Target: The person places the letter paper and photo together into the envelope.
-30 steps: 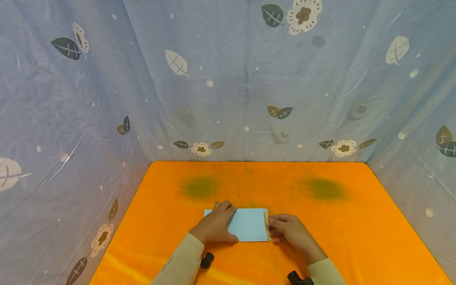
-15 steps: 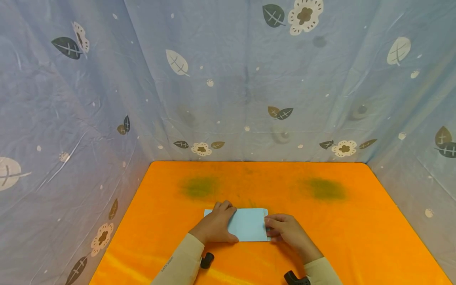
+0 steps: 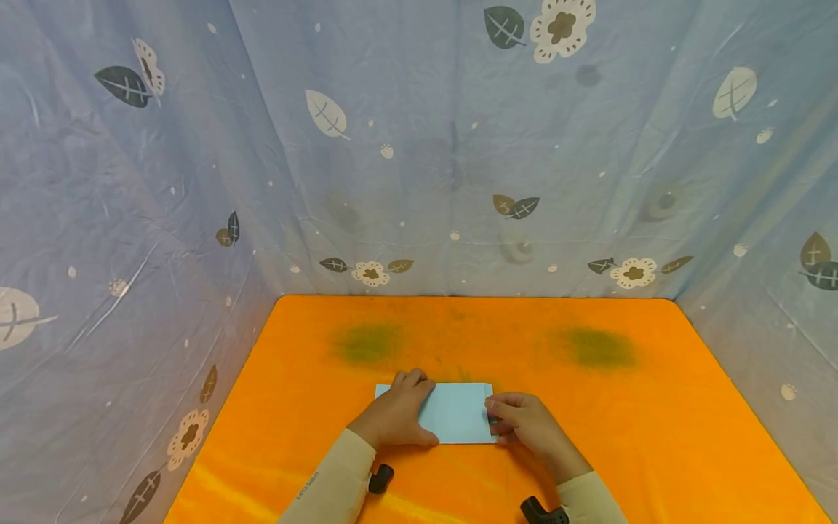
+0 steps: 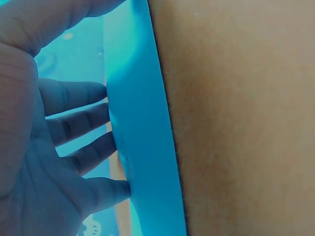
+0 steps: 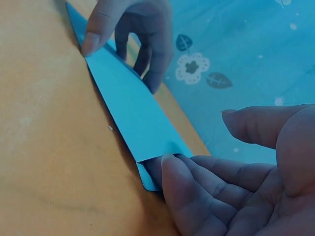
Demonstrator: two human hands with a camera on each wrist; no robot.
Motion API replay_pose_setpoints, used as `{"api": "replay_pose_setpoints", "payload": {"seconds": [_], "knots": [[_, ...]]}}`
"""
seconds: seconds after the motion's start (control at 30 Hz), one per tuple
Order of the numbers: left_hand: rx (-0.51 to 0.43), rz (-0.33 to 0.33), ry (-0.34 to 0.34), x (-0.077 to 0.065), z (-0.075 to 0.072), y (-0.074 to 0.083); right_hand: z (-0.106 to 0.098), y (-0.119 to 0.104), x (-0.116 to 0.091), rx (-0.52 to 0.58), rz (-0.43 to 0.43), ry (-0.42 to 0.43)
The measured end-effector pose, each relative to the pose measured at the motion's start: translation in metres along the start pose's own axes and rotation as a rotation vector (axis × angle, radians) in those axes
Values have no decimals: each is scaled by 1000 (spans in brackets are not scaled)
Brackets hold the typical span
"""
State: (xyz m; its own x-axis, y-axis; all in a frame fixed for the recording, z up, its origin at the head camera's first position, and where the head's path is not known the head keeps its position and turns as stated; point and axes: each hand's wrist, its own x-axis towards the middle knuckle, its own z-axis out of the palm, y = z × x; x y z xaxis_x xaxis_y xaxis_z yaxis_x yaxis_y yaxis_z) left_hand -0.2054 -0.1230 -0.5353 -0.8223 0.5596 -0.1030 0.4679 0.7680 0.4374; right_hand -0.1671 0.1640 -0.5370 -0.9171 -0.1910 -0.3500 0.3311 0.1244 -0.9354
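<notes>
A pale blue paper envelope [image 3: 458, 413] lies lengthwise on the orange cloth. My left hand [image 3: 402, 413] holds its left half across the width, thumb at the near edge and fingertips along the far edge, as the left wrist view also shows. At the envelope's right end, the right wrist view shows its mouth parted and a small flap [image 5: 148, 178] beyond it. My right hand [image 3: 527, 423] is at this mouth. A dark fingertip reaches inside, and other fingers [image 5: 183, 196] touch around the opening. One digit stands apart above. Whatever lies inside the envelope is hidden.
The orange cloth [image 3: 524, 327] covers the table and carries two dark green smudges. Grey-blue curtains [image 3: 452, 145] printed with leaves and flowers enclose the back and both sides. A black camera mount [image 3: 382, 479] sits at each wrist.
A thin, patterned yellowish strip at the envelope's right end has gone out of sight inside it. My right hand has moved slightly left, up to the opening. The left hand stays in place.
</notes>
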Motion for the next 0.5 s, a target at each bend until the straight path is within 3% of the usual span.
{"api": "replay_pose_setpoints", "payload": {"seconds": [0.3, 0.5], "knots": [[-10, -4, 3, 0, 0, 0, 0, -5, -1, -4, 11, 8], [-15, 5, 1, -1, 1, -1, -11, -3, -4, -5, -5, -11]]}}
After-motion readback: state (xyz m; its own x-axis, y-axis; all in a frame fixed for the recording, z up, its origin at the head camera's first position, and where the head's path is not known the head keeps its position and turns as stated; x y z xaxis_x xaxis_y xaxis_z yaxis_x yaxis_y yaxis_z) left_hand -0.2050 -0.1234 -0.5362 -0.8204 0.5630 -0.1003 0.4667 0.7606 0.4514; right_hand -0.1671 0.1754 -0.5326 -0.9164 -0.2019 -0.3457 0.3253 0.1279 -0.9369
